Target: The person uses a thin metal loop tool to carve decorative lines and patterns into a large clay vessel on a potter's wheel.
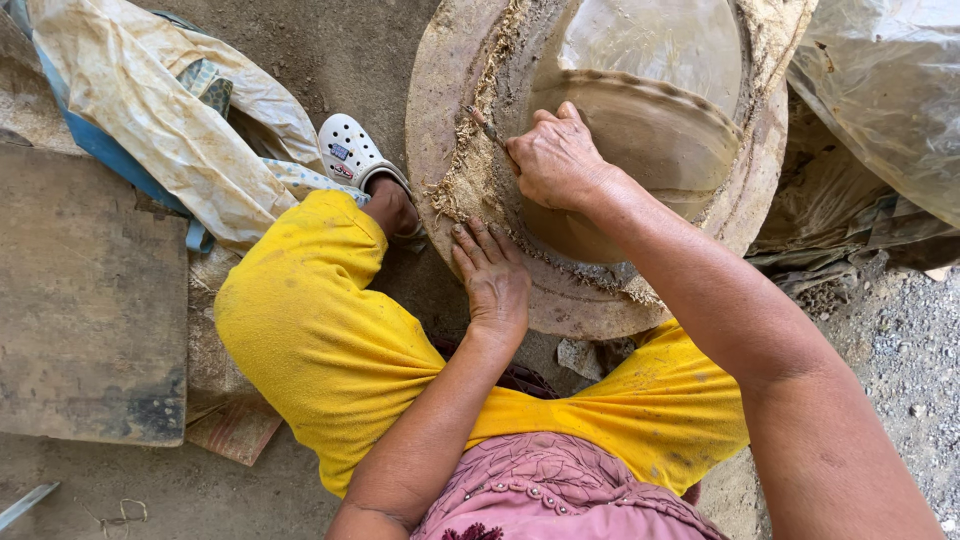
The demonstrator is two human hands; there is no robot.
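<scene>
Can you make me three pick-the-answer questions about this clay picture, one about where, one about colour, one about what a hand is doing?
1. Where does the left hand rest?
A. On the rim of the round wheel
B. On the wooden board
C. On the shoe

2. What colour are the trousers?
A. Blue
B. Yellow
C. Green

3. What is the right hand doing?
A. Lying open and empty
B. Gripping a thin tool against the clay pot
C. Holding the plastic sheet

Answers: 1 A, its fingers lie flat on the wheel's edge. 2 B, both bent knees are yellow. 3 B, its fingers are curled round the tool.
</scene>
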